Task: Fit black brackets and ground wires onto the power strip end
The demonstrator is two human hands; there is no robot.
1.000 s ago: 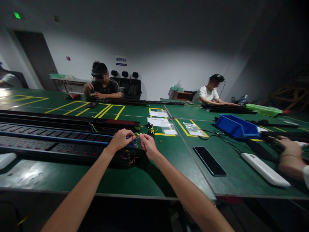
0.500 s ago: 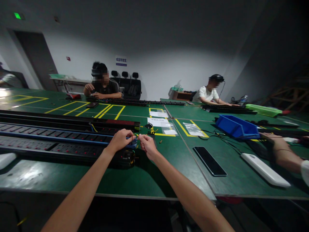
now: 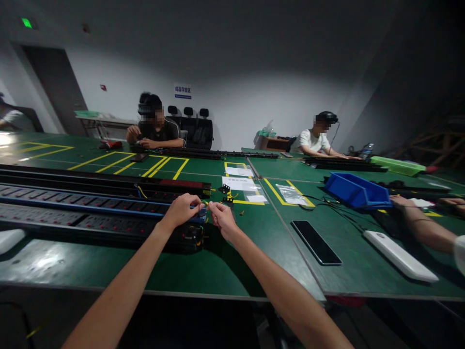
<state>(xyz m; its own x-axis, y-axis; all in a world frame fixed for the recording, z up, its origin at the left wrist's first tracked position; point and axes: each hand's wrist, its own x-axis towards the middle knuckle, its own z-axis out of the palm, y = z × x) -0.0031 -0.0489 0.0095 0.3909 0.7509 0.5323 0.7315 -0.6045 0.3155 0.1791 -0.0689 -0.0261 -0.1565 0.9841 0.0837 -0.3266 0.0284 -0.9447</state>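
Note:
Both my hands meet at the right end of a long black power strip point(image 3: 119, 206) with a blue edge. My left hand point(image 3: 183, 209) is closed in a pinch on a short yellow-green wire point(image 3: 205, 203). Fingertips of my right hand point(image 3: 222, 218) pinch the same wire from the other side. In front lies another black strip point(image 3: 145, 231), its end cap just below my left wrist. Behind my hands stands a further strip point(image 3: 181, 186). A small black bracket point(image 3: 225, 189) with yellow bits sits beyond my right hand.
A phone point(image 3: 316, 242) and a white power bank point(image 3: 399, 256) lie to the right, with a blue bin point(image 3: 358, 190) and black cables behind. A co-worker's arm point(image 3: 425, 220) reaches in from the right. Two people point(image 3: 156, 131) sit across the green table point(image 3: 250, 261).
My hands and the wire stay almost still. At the right, the co-worker's hands have shifted slightly beside the blue bin.

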